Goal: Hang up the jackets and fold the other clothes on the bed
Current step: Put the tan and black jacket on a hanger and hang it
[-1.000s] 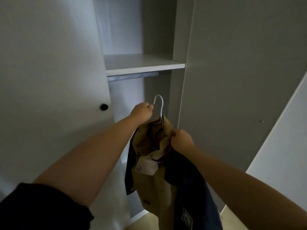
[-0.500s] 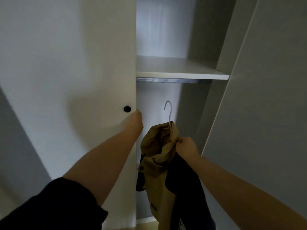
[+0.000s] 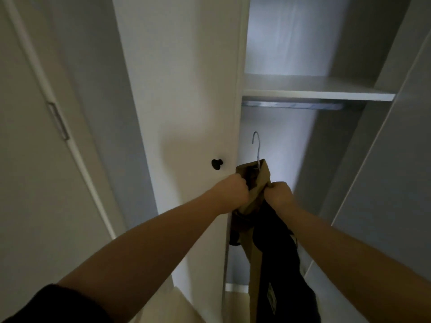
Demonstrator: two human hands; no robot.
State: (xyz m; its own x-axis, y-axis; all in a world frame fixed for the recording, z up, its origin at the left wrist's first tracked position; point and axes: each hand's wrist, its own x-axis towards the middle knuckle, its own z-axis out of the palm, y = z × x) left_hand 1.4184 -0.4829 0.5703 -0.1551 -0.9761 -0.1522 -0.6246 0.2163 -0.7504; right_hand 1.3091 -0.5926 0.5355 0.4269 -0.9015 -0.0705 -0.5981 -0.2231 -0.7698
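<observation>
A tan and dark navy jacket (image 3: 255,241) hangs on a white wire hanger (image 3: 256,145) in front of the open wardrobe. My left hand (image 3: 229,191) grips the tan collar on the left side. My right hand (image 3: 278,193) grips the jacket's shoulder on the right. The hanger's hook points up, well below the metal rail (image 3: 291,105) under the shelf. The rest of the hanger is hidden inside the jacket.
The white wardrobe door (image 3: 186,113) with a black knob (image 3: 217,163) stands open at the left. A shelf (image 3: 319,89) sits above the rail. Another door (image 3: 384,183) is at the right. A grey room door with a handle (image 3: 59,121) is far left.
My left hand came off the wardrobe door's edge and took hold of the jacket's collar. The door has swung further open and the view shifted left.
</observation>
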